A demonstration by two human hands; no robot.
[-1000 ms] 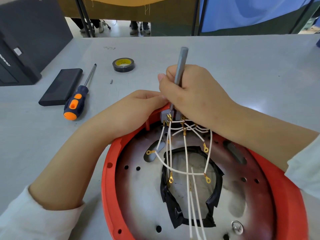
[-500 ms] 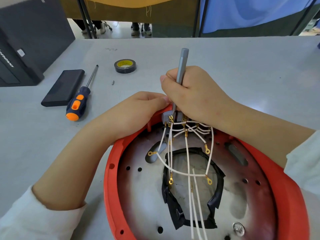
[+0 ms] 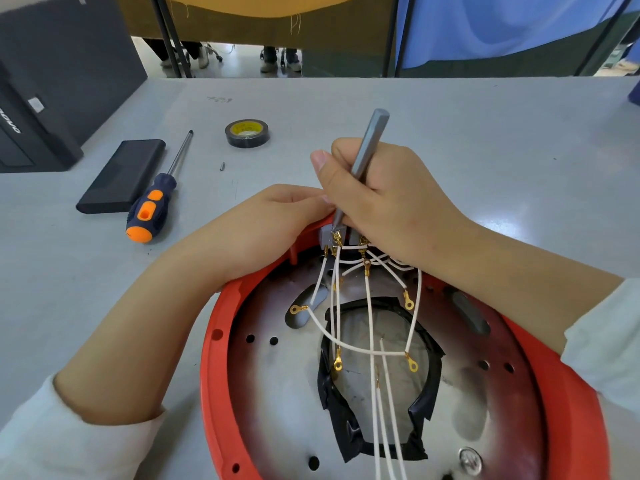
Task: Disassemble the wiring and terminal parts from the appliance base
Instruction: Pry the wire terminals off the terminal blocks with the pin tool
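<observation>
The round appliance base (image 3: 221,368) has an orange-red rim and a metal plate inside. White wires (image 3: 370,320) with gold ring terminals fan out from a grey terminal block (image 3: 327,235) at its far edge. My right hand (image 3: 388,202) grips a slim grey screwdriver (image 3: 369,143), nearly upright, its tip down at the terminal block. My left hand (image 3: 263,223) lies over the far-left rim next to the block; its fingertips are hidden behind my right hand. Black tape (image 3: 346,431) rings the plate's central opening.
On the grey table to the left lie an orange-and-navy screwdriver (image 3: 152,206), a flat black case (image 3: 121,176), a roll of black tape (image 3: 247,133) and a small loose screw (image 3: 222,165). A dark box (image 3: 52,81) stands at the far left.
My head has shifted a little, so the scene sits slightly lower in view. Both hands and the grey screwdriver stay at the terminal block.
</observation>
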